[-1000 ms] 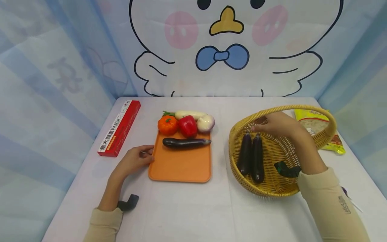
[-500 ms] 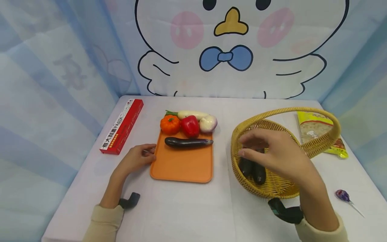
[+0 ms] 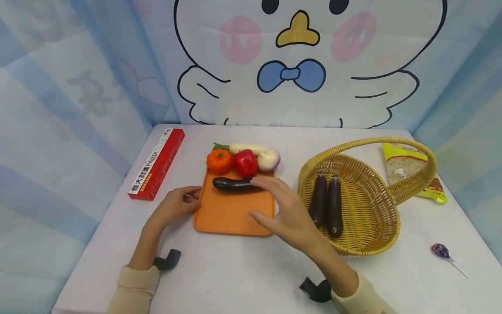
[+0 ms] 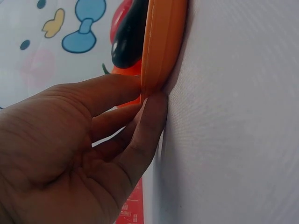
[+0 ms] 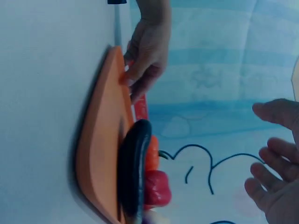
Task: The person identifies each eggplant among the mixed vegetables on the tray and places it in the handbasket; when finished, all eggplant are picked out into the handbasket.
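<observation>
An orange tray (image 3: 231,218) lies on the table. My left hand (image 3: 180,205) pinches its left edge; in the left wrist view the fingers (image 4: 152,116) touch the rim. On the tray rests a dark eggplant (image 3: 231,184), its right end hidden behind my right hand (image 3: 290,213). That hand hovers over the tray's right side, fingers apart and holding nothing. In the right wrist view the eggplant (image 5: 133,163) shows below the fingers. Two more eggplants (image 3: 334,207) lie side by side in a yellow wicker basket (image 3: 368,209) to the right.
At the tray's far end sit an orange pumpkin (image 3: 219,161), a red bell pepper (image 3: 245,163), a white radish (image 3: 247,148) and a white-purple turnip (image 3: 269,159). A red pasta box (image 3: 157,165) lies left. A yellow packet (image 3: 408,163) and a lollipop (image 3: 441,250) lie right.
My right hand has come out of the basket, with nothing in it, and moved left over the tray. Both eggplants stay in the basket. The left hand keeps its place on the tray edge.
</observation>
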`<move>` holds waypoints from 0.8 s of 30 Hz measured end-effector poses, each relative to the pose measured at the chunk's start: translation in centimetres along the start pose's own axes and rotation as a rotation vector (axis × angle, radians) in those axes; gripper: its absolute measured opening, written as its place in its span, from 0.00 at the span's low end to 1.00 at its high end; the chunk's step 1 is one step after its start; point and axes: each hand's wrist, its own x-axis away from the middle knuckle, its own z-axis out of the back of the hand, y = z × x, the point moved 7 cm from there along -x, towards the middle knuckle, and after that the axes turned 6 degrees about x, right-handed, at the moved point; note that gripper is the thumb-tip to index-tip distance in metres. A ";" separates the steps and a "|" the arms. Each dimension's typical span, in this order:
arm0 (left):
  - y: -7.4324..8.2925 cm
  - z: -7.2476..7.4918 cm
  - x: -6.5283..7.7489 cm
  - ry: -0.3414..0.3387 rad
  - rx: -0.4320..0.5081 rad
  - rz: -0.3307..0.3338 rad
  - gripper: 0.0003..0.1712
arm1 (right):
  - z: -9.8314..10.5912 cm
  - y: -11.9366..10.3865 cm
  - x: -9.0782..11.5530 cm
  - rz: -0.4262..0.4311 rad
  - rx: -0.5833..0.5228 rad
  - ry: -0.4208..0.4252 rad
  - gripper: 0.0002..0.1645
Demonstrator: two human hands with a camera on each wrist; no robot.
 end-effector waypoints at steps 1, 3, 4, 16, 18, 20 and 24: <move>0.0 0.0 0.0 0.002 -0.001 0.001 0.32 | -0.5 0.4 -0.1 -0.031 0.017 0.007 0.37; 0.0 0.1 -0.1 0.005 -0.004 0.005 0.32 | -1.3 1.4 -0.3 -0.094 0.039 0.030 0.37; 0.0 0.1 -0.1 0.006 -0.005 0.007 0.32 | -1.7 2.0 -0.4 -0.127 0.051 0.042 0.37; 0.3 0.1 0.0 0.000 -0.011 -0.007 0.31 | -5.3 8.1 -0.9 -0.426 0.110 0.107 0.32; 0.4 0.0 0.0 -0.006 -0.014 -0.023 0.31 | -5.6 9.0 -0.9 -0.447 0.115 0.123 0.31; 0.4 0.0 -0.1 -0.005 -0.017 -0.035 0.30 | -5.8 9.7 -0.9 -0.468 0.121 0.123 0.32; 0.3 0.0 -0.2 -0.006 -0.017 -0.031 0.30 | -6.3 11.0 -0.8 -0.525 0.127 0.084 0.33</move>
